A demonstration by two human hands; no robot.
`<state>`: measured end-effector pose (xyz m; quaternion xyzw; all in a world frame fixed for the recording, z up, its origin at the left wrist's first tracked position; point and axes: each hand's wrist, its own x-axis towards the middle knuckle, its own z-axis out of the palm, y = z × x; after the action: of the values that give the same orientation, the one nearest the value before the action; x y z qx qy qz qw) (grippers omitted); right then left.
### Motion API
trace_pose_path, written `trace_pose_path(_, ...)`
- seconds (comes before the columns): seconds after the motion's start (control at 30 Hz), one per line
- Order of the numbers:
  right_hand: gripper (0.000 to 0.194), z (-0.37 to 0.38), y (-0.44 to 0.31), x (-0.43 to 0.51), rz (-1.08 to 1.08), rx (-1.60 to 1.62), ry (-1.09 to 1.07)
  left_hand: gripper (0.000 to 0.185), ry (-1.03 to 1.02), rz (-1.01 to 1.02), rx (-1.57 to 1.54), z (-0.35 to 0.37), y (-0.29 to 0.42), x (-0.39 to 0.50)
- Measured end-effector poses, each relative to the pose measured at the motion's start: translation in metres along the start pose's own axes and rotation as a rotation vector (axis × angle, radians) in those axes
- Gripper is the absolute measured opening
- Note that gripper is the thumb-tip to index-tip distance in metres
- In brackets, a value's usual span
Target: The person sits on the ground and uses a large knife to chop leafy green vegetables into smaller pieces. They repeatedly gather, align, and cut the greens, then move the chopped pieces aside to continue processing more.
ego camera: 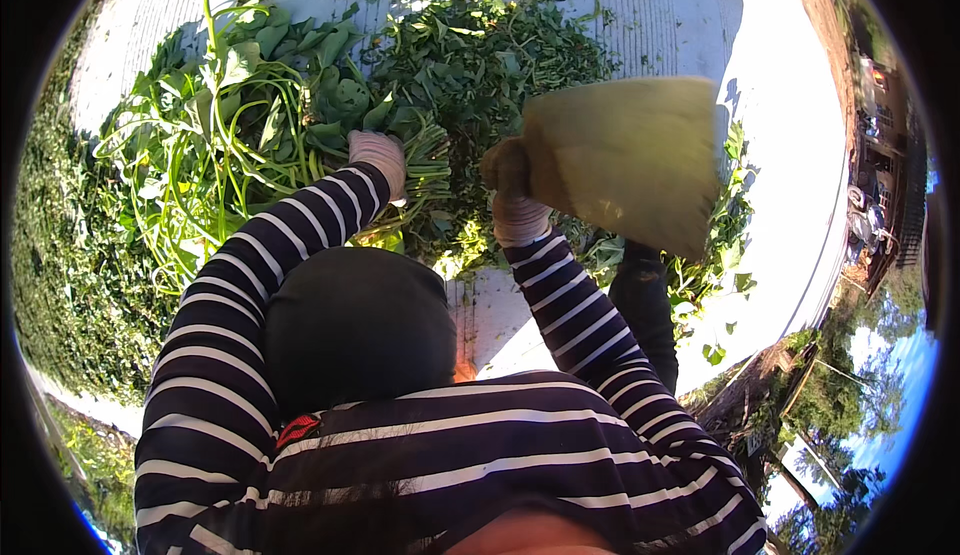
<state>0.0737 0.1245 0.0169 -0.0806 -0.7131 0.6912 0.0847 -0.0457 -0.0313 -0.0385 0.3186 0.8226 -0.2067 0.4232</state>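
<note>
My left hand (379, 163), in a pale glove, is shut on a bundle of green leafy stems (429, 157); their cut ends point right, toward the middle. Long pale vines (240, 146) trail from the bundle's left side. My right hand (516, 195), in a soiled glove, grips the handle of a broad-bladed cleaver (626, 161). The blade is raised, somewhat blurred and stands apart from the stems, to their right. Chopped leaves and stems (491, 52) lie in a heap beyond both hands.
Ribbed pale concrete (660, 15) lies under the greens. A dark-clad knee or leg (645, 307) is below the blade. Loose vine leaves (724, 270) lie at right, and a wide spread of chopped greens (75, 277) covers the far left.
</note>
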Motion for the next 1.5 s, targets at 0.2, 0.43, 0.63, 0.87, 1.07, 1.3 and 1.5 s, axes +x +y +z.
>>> trace_pose_path(0.2,0.039,0.006,0.029,-0.018,0.926,-0.628,-0.153,0.090,-0.021,0.019,-0.035,0.004,-0.004,0.012)
trace_pose_path(0.43,0.018,-0.007,-0.054,0.063,-0.057,0.348,0.140,0.097,-0.044,-0.001,-0.029,0.005,0.000,0.010)
trace_pose_path(0.63,0.044,-0.015,0.055,-0.023,0.831,-1.012,-0.460,0.094,-0.067,0.014,-0.046,0.006,-0.008,0.011)
trace_pose_path(0.87,0.018,-0.017,-0.063,0.050,0.143,-0.030,0.081,0.093,0.007,0.003,-0.093,0.011,-0.007,0.009)
trace_pose_path(1.07,0.023,0.017,0.028,-0.024,0.410,-0.265,-0.032,0.091,-0.025,-0.011,-0.081,0.009,-0.007,0.008)
trace_pose_path(1.3,0.036,-0.057,0.063,-0.095,1.118,-0.167,-0.068,0.107,0.097,0.016,-0.158,0.007,-0.009,-0.012)
trace_pose_path(1.5,0.040,-0.151,0.055,-0.074,0.604,-1.043,0.216,0.139,0.387,0.260,-0.041,0.040,0.008,-0.051)
